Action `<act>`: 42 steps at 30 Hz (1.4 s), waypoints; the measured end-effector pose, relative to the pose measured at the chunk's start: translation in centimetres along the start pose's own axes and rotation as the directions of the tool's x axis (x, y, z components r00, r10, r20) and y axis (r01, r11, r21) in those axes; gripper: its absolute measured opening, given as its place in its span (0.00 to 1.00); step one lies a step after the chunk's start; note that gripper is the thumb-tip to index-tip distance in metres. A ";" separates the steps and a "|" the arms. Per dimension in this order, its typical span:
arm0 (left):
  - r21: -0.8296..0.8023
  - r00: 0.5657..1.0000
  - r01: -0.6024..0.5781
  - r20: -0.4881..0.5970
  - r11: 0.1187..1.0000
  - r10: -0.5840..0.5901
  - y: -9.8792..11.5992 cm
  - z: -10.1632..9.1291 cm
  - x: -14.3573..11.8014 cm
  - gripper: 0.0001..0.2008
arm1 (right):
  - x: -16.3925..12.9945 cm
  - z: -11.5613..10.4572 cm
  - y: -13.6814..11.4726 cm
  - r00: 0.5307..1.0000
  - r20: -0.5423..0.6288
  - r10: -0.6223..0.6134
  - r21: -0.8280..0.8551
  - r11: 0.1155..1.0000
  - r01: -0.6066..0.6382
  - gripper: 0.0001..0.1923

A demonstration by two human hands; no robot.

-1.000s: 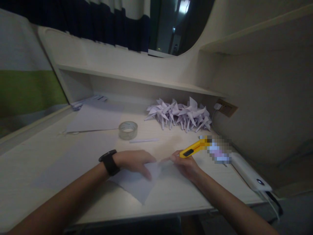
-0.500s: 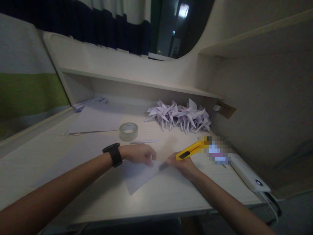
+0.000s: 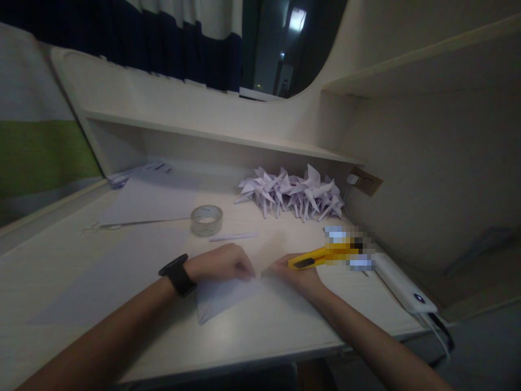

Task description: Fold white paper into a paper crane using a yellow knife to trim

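Note:
A small folded-looking sheet of paper (image 3: 226, 298) lies near the desk's front edge, with a crease at its lower left corner. My left hand (image 3: 228, 263), with a black watch (image 3: 178, 275) on the wrist, has its curled fingertips on the paper's right corner. Just to the right, my right hand (image 3: 296, 272) is closed around a yellow utility knife (image 3: 311, 258), whose handle end points right. The right fingertips are near the same corner; the blade cannot be made out clearly. Behind the left hand are a rolled paper stick (image 3: 233, 237) and a clear tape roll (image 3: 207, 220).
Several white paper pinwheels (image 3: 293, 190) are heaped at the back under the shelf (image 3: 228, 140). Larger paper sheets (image 3: 150, 195) lie at the left. A white power bank (image 3: 405, 285) with cables stands along the right edge, near a blurred-out object.
My left fingers have moved onto the paper's right corner, closer to the right hand. The knife handle has tilted flatter. Its blade, earlier visible at the paper's edge, is now indistinct.

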State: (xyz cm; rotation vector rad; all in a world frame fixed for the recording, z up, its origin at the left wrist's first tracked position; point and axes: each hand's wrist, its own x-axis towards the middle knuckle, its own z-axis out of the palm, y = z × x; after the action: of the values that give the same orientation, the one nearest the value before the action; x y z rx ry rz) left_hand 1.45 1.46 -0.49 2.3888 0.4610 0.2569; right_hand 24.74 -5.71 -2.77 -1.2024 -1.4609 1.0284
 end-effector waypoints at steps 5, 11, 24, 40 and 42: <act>0.197 0.997 0.007 -0.074 0.980 0.007 1.2 0.2 -0.2 0.07 | -0.1 0.1 -0.1 0.993 0.110 -0.044 -0.082 0.995 0.053 0.15; 0.208 0.996 -0.025 -0.078 0.978 0.042 1.2 0.2 -0.4 0.07 | -0.3 0.0 0.1 0.988 0.132 -0.083 -0.164 0.981 0.105 0.15; 0.224 0.996 -0.036 -0.071 0.974 0.053 0.9 0.3 -0.4 0.09 | -0.4 0.0 0.1 0.986 0.139 -0.093 -0.167 0.979 0.116 0.16; 0.229 0.995 -0.036 -0.078 0.973 0.055 1.1 0.3 -0.5 0.08 | -0.5 0.0 -1.4 0.976 0.196 -0.094 -0.145 0.982 0.124 0.13; 0.222 0.995 -0.047 -0.080 0.974 0.066 1.1 0.3 -0.5 0.09 | -0.5 0.0 -1.5 0.976 0.197 -0.090 -0.131 0.984 0.118 0.13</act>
State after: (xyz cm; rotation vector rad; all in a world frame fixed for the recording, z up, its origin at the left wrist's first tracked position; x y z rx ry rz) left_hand 1.35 0.26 0.01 2.6177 0.4832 0.3525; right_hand 24.45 -6.47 -1.42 -1.1376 -1.7537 1.0028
